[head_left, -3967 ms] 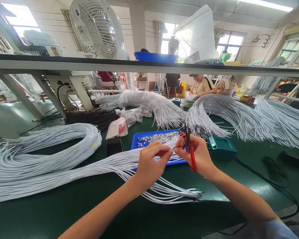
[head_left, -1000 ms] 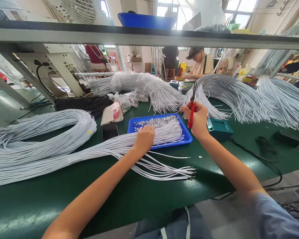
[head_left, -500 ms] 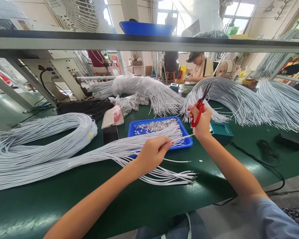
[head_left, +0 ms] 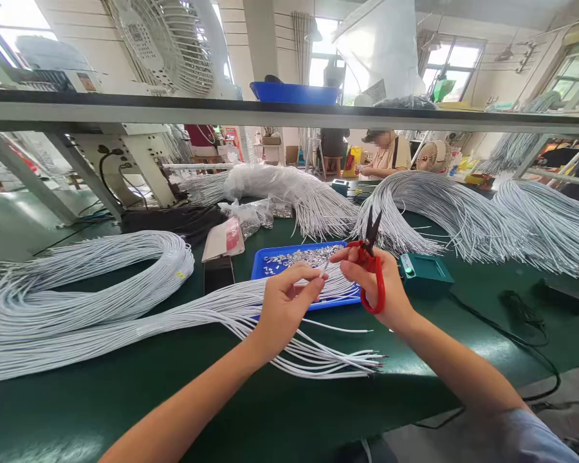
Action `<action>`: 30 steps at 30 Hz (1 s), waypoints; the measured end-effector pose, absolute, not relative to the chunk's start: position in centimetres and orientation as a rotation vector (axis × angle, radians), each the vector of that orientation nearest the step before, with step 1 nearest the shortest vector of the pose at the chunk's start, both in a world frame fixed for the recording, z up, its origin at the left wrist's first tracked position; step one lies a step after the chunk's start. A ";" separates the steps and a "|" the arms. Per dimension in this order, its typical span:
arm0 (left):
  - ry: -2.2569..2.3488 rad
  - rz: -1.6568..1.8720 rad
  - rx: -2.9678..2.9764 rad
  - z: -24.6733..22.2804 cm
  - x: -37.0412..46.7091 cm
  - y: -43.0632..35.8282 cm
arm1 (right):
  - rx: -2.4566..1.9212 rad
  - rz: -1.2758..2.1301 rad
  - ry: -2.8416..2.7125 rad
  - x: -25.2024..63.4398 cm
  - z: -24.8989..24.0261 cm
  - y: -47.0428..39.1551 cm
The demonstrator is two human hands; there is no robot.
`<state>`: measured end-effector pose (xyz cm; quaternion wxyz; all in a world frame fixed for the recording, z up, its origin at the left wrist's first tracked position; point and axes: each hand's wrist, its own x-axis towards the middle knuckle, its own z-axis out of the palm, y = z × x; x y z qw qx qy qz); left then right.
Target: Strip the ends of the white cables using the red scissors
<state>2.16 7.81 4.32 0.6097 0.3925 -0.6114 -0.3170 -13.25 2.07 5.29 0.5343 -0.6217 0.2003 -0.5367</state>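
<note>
My left hand pinches the end of one white cable between thumb and fingers. Red-handled scissors rest in my right hand, with their dark blades parted and pointing up. The right index finger and thumb reach toward the cable tip; whether they touch it I cannot tell. Under both hands, a bundle of white cables runs in from the left, its ends over a blue tray. Small metal pieces lie in that tray. Several cables with darker ends fan out nearer to me.
A coiled cable bundle lies at left, and more bundles line the back. Right of the tray sits a green box with a black cord. A phone lies left of the tray. A shelf edge crosses above; a co-worker sits beyond.
My right hand has come down and left, closer to my left hand, and the scissors have turned in it with blades apart. The camera view has tilted up slightly.
</note>
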 end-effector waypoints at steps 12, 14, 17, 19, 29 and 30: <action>-1.564 -0.544 0.916 3.7 2.0 7.5 | -1.673 -1.399 0.450 -13.1 4.8 3.5; -1.570 -0.542 0.907 3.7 2.0 7.6 | -1.673 -1.433 0.441 -13.1 4.7 3.6; -1.598 -0.537 0.907 3.8 2.0 7.8 | -1.691 -1.515 0.473 -13.2 4.7 3.7; -1.610 -0.542 0.903 3.8 2.0 7.9 | -1.713 -1.504 0.496 -13.3 4.7 3.8; -1.645 -0.409 0.960 4.1 1.8 8.2 | -1.826 -1.451 0.501 -13.2 4.5 3.8; -1.641 -0.402 0.957 4.1 1.8 8.2 | -1.845 -1.459 0.490 -13.2 4.4 3.8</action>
